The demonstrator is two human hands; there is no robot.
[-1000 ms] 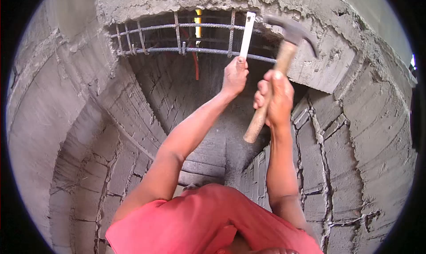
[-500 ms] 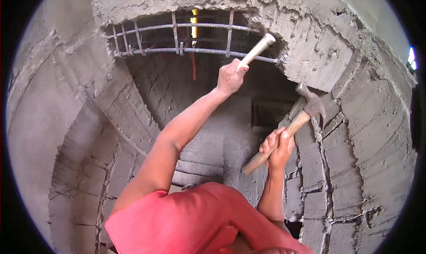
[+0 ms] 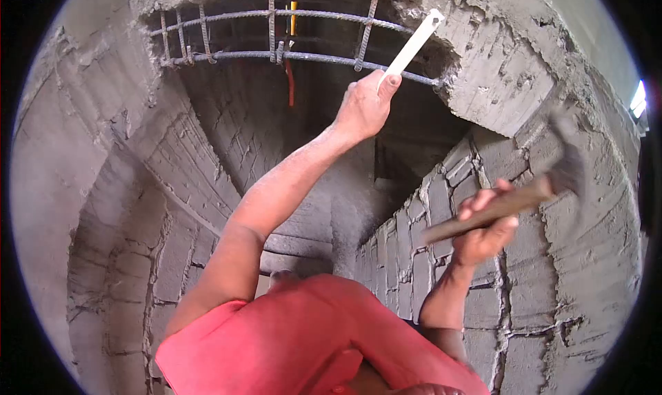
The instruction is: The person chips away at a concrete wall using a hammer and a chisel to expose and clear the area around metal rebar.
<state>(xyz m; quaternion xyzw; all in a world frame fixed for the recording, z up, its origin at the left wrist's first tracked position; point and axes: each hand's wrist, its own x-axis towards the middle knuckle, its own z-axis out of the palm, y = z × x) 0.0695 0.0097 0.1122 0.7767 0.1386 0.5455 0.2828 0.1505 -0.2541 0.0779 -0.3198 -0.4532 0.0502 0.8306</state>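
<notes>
Overhead, grips chisel (image 3: 414,44) in left hand (image 3: 365,109), tip at broken slab edge (image 3: 483,71) beside rebar (image 3: 276,53); clasps hammer (image 3: 507,205) in right hand (image 3: 486,233), lower, near block wall (image 3: 414,257), open shaft between.

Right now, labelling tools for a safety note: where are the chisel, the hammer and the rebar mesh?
chisel (image 3: 414,44): head view, middle of its pale shaft.
hammer (image 3: 527,196): head view, wooden handle near the head.
rebar mesh (image 3: 324,59): head view, lower horizontal bar.
</notes>
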